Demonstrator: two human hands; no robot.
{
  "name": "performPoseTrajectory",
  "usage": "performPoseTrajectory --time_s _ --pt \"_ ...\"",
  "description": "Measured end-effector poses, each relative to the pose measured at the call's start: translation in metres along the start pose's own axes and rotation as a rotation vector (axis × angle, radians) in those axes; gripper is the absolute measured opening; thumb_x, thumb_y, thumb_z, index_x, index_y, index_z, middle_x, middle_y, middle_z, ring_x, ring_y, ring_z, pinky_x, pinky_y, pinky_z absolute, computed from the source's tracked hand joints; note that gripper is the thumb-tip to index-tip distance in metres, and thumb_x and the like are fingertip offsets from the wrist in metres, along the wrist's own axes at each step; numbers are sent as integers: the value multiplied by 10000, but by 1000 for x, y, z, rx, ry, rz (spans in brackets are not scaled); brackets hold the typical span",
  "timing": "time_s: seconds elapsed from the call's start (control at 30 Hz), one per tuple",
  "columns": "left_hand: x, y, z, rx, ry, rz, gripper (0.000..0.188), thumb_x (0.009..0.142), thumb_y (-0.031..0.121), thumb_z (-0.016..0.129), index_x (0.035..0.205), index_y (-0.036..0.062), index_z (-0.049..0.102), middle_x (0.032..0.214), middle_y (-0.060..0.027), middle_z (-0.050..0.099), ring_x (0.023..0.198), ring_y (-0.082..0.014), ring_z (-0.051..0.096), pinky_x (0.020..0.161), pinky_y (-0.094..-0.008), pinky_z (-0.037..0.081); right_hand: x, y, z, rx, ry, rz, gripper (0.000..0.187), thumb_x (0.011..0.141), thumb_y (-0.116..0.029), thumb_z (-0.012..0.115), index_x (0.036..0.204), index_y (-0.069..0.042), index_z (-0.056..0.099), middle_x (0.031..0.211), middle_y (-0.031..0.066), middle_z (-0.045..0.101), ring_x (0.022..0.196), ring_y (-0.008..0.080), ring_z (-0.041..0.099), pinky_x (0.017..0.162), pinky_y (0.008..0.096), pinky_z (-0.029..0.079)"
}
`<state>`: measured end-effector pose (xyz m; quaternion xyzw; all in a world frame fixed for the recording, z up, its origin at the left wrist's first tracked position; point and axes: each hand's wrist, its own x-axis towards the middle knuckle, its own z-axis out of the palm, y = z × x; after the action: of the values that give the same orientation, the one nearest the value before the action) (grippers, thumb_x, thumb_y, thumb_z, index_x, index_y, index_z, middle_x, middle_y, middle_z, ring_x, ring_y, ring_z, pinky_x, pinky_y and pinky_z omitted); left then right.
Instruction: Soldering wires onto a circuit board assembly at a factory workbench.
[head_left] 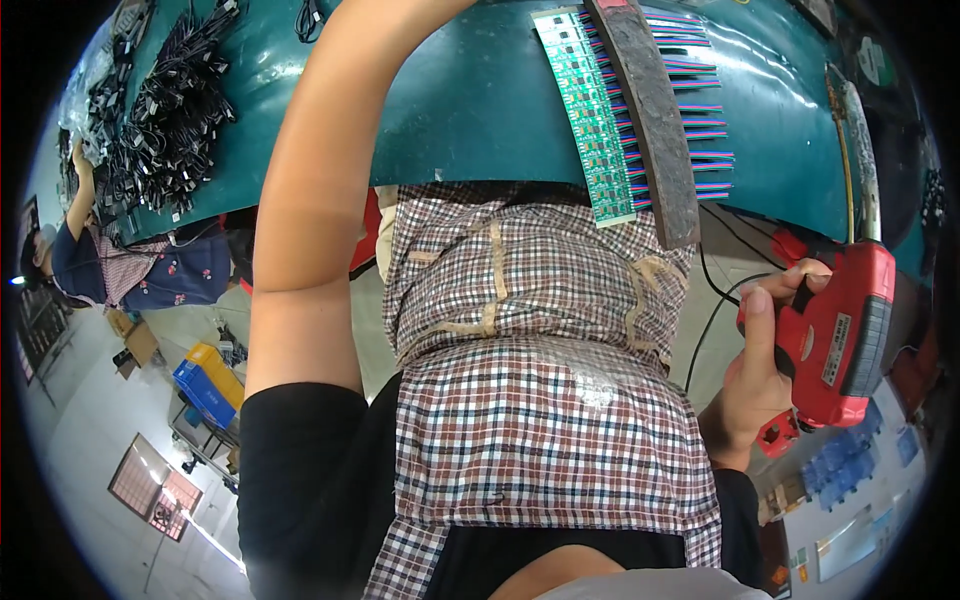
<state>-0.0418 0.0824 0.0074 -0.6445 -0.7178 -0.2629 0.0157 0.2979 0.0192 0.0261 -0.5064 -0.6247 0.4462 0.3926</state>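
Note:
My right hand (pixel 755 375) is closed around a red and black soldering gun (pixel 835 335), its thumb raised along the near side. The long metal barrel of the gun points away from me over the table's right edge. My left forearm (pixel 325 150) reaches across the table and leaves the picture at the top, so the left hand is out of sight. Ahead and to the right lies a green circuit board panel (pixel 590 125) with rows of small parts. A dark, worn bar (pixel 655 130) rests across thin multicoloured wires (pixel 705 125) beside the panel, which stick out to the right.
On the green table (pixel 470 110), a large heap of black cables (pixel 175 110) sits at the left, with a small cable coil (pixel 309 20) near the top. Another person (pixel 150 265) is at the far left. Black cords (pixel 705 300) hang below the table at the right.

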Motion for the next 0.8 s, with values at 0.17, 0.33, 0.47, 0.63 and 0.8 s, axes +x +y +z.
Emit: performPoseTrajectory --time_s 0.17,0.33,0.47,0.63,0.8 --pt "-17 25 -16 -238 -61 -120 113 882 56 639 953 -31 655 873 -159 691 769 -264 676 729 -344 528 -6 3 -1 20 -15 52 435 838 152 604 1233 27 473 1147 109 543 867 148 600 766 305 514" --pt "-42 29 -21 -704 -93 -388 94 871 22 692 932 -37 652 859 -80 692 773 -118 651 680 -257 522 -11 3 2 11 -61 79 448 833 160 600 1238 25 467 1158 115 542 867 147 602 760 299 515" --pt "-75 11 -22 -747 -137 -240 166 912 149 695 957 -10 679 866 -54 732 728 -110 671 619 -241 510 -12 5 2 40 -88 45 445 835 155 601 1239 24 465 1147 111 548 857 147 604 750 293 513" --pt "-129 32 -62 -945 -754 -598 87 861 35 702 944 19 683 852 -53 724 801 -130 696 706 -247 542 -14 7 -3 2 -88 108 440 843 143 602 1243 24 463 1138 103 554 858 149 604 749 291 512" --pt "-195 14 -55 -672 -992 -614 103 854 15 727 935 -22 675 884 -45 715 845 -115 680 733 -247 540 -19 8 2 76 -41 77 420 858 136 599 1242 24 471 1141 96 551 896 149 601 793 317 518"
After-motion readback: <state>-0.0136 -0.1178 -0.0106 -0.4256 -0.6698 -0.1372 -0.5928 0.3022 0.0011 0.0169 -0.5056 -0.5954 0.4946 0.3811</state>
